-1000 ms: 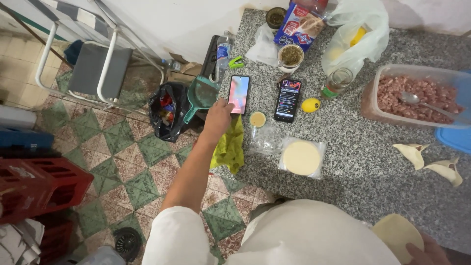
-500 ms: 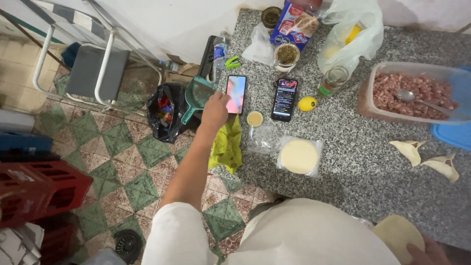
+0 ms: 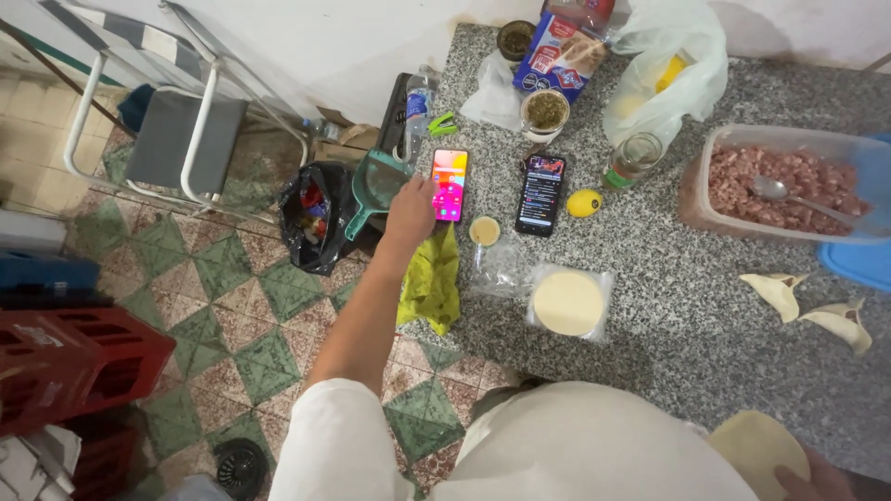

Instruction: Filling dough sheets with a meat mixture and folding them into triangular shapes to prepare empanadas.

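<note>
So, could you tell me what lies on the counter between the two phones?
In the head view, only bare speckled counter separates the pink-screened phone from the dark-screened phone.

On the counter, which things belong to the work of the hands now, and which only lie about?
In hand:
left hand touching the pink phone
right hand holding a dough disc

Lying about:
black phone
lemon
yellow cloth
meat tub with spoon
bagged discs
folded pastries
</note>
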